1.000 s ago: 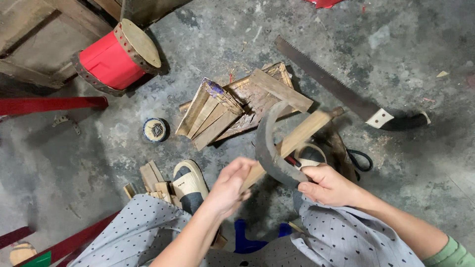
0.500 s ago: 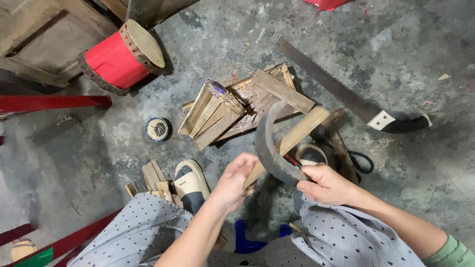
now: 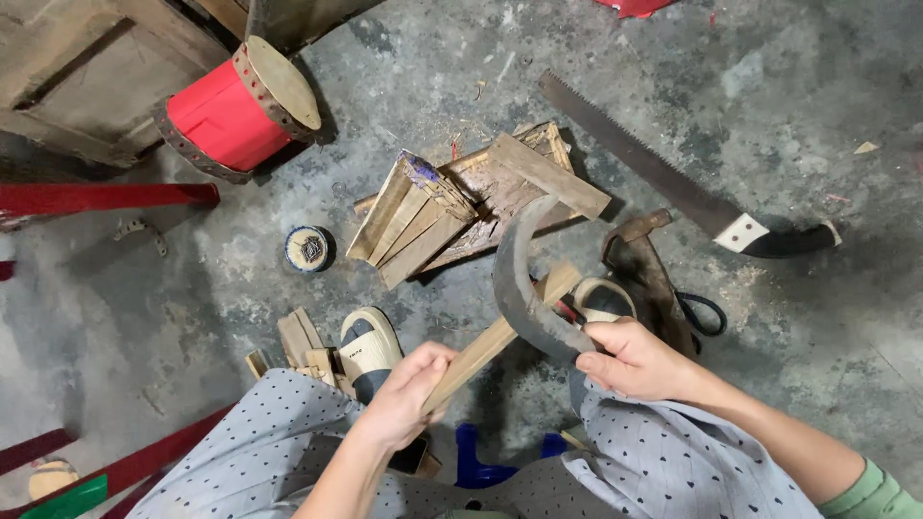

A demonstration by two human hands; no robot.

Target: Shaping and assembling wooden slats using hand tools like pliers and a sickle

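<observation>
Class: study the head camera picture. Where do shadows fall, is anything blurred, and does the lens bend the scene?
Head view: soft, even light with no glare; dim shadows lie beside the red cylindrical drum and under the stacked wooden slats. The left hand, right hand and curved dark metal sickle blade look sharp. The long saw stays straight, so distortion is slight.

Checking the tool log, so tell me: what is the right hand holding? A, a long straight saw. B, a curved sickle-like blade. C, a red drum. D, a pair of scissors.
B: the right hand grips the curved blade against the wooden stick held by the left hand.
</observation>
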